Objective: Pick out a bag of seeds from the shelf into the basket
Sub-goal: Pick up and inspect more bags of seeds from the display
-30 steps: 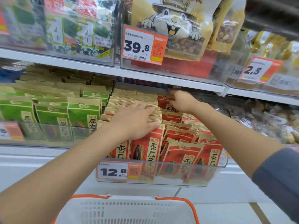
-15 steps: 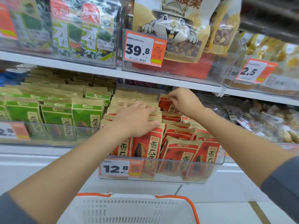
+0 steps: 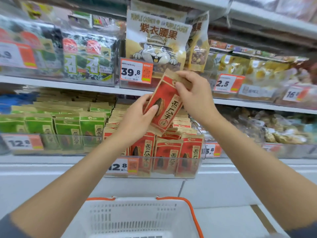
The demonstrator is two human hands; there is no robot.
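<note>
- The bag of sunflower seeds (image 3: 164,107) is held in the air in front of the shelves, tilted with its top leaning right. It is above the clear bin and well above the basket.
- The bag is a flat rectangular pouch of matte kraft paper. It has a red printed face, a dark striped seed picture and a plain tan sealed strip at the top.
- The left hand (image 3: 137,121) grips the bag's lower left edge, with the thumb pressed on the printed seed and the fingers curled behind.
- The right hand (image 3: 193,97) pinches the tan top strip between the thumb in front and the fingers bent over the edge.
- The clear bin (image 3: 195,166) is a glossy plastic trough. It holds upright rows of matching red bags (image 3: 168,152) and carries a 12.8 price tag (image 3: 122,166) on its front.
- Just to the left stand green bags (image 3: 68,127) of the same kraft paper shape.
- The white shelf (image 3: 68,85) above carries a tall glossy cashew bag (image 3: 157,42) printed with a cartoon squirrel. Shiny seaweed packs (image 3: 85,55) sit to its left.
- The basket (image 3: 133,217) sits at the bottom of the view. It is white moulded plastic with slotted walls and an orange rim.
</note>
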